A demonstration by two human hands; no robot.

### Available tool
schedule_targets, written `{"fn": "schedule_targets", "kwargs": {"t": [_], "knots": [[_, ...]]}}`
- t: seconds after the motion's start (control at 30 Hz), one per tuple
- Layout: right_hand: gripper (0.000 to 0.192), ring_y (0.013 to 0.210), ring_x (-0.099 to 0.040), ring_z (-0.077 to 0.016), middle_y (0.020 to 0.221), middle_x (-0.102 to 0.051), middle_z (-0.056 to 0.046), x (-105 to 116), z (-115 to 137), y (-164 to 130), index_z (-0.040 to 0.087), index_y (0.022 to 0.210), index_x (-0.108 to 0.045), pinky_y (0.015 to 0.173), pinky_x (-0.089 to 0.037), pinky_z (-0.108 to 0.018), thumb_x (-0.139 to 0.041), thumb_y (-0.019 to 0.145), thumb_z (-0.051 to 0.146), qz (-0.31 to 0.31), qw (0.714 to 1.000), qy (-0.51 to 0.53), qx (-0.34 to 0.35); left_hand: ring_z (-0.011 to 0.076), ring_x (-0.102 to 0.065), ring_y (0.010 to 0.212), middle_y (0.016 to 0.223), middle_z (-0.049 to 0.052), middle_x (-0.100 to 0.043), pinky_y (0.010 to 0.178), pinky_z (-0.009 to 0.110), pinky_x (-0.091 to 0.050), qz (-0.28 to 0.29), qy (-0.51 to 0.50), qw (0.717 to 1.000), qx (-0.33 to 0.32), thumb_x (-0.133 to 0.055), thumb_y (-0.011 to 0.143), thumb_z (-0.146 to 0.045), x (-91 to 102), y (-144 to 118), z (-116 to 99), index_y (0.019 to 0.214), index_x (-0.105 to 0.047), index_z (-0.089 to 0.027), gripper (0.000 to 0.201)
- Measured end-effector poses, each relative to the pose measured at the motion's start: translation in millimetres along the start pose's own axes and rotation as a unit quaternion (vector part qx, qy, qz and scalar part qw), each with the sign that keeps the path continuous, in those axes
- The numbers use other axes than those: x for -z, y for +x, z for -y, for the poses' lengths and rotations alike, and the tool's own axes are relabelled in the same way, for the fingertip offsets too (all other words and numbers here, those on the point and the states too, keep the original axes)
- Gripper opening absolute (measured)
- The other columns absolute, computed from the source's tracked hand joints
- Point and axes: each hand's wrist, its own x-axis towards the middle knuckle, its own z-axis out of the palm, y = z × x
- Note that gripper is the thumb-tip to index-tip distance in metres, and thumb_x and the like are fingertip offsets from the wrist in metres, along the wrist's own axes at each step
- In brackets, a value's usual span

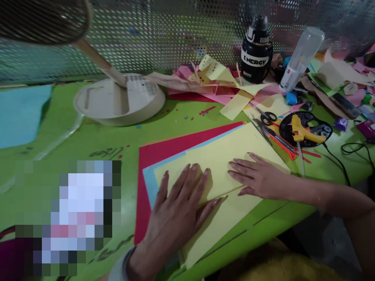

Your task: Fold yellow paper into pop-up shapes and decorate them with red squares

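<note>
Where the fold runs across the yellow sheet (pixel 234 152), both hands lie flat on it with fingers spread and pressing, gripping nothing: the left hand (pixel 178 210) on the half nearer the front edge of the worktop, the right hand (pixel 258 177) just beside it, toward the right. The yellow sheet tops a stack of three; a blue sheet (pixel 149 181) shows as a thin margin beneath it, and a red sheet (pixel 164 150) lies lowest, its corner reaching toward the back. The stack sits near the front edge of the green worktop (pixel 88 140), slightly right of centre.

Right of the stack lie one pair of scissors (pixel 265 116), one red-handled knife (pixel 281 141), and one yellow glue gun (pixel 304 133) resting on a black round stand, its black cord (pixel 336 160) trailing to the front right edge. Along the back edge stand one black bottle (pixel 256 50) lettered "ENERGY" and one clear tilted bottle (pixel 301 58), amid a heap of pink and yellow paper scraps (pixel 216 78). One desk fan's cream base (pixel 120 99) occupies the back left. A perforated metal screen (pixel 164 35) closes off the worktop's back edge. A pixelated patch covers the front left corner.
</note>
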Motion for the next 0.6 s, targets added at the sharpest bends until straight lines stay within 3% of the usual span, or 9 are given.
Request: {"fn": "schedule_targets", "kwargs": {"t": [0.13,0.23,0.37,0.5,0.6], "knots": [[0.056,0.142,-0.047,-0.0275,0.153,-0.048,-0.014,-5,-2,-1,0.009,0.145,-0.050,0.115,-0.041,-0.055,-0.036,0.106,0.045,-0.001,1.000,-0.018,0.009,0.0339,-0.041,0.146,0.155,0.018,-0.046,0.122,0.057,-0.024,-0.015,0.009,1.000,-0.014,-0.042,0.102,-0.048,-1.5,6,-1,0.162,-0.018,-0.019,0.072],[0.055,0.143,-0.045,-0.0284,0.152,-0.048,-0.016,-9,-7,-1,0.009,0.144,-0.051,0.114,-0.041,-0.057,-0.036,0.106,0.046,0.002,0.999,-0.028,0.020,0.0293,-0.036,0.149,0.157,0.019,-0.043,0.125,0.050,-0.020,-0.008,-0.004,0.997,-0.079,-0.041,0.102,-0.051,1.0,12,-5,0.160,-0.022,-0.013,0.072],[0.054,0.145,-0.043,-0.0296,0.152,-0.047,-0.019,-12,-13,-1,0.007,0.144,-0.052,0.114,-0.040,-0.058,-0.035,0.106,0.043,0.012,0.999,-0.036,0.027,0.0245,-0.032,0.151,0.159,0.014,-0.040,0.126,0.043,-0.018,0.051,-0.040,0.986,-0.150,-0.036,0.102,-0.058,5.5,21,-14,0.156,-0.033,-0.013,0.070],[0.055,0.148,-0.038,-0.0273,0.156,-0.043,-0.018,-13,-17,-1,0.010,0.149,-0.045,0.117,-0.036,-0.057,-0.034,0.107,0.044,0.032,0.999,-0.017,0.019,0.0258,-0.033,0.150,0.161,0.018,-0.037,0.124,0.043,-0.024,0.113,-0.056,0.981,-0.148,-0.033,0.099,-0.066,2.7,24,-18,0.156,-0.033,-0.012,0.078],[0.063,0.151,-0.031,-0.0268,0.160,-0.036,-0.017,-14,-21,-4,0.014,0.156,-0.035,0.120,-0.028,-0.060,-0.034,0.105,0.051,0.058,0.998,0.014,0.010,0.0295,-0.028,0.152,0.162,0.021,-0.033,0.124,0.046,-0.022,0.125,-0.064,0.979,-0.147,-0.034,0.096,-0.071,-1.0,24,-18,0.154,-0.036,-0.011,0.084]]}}
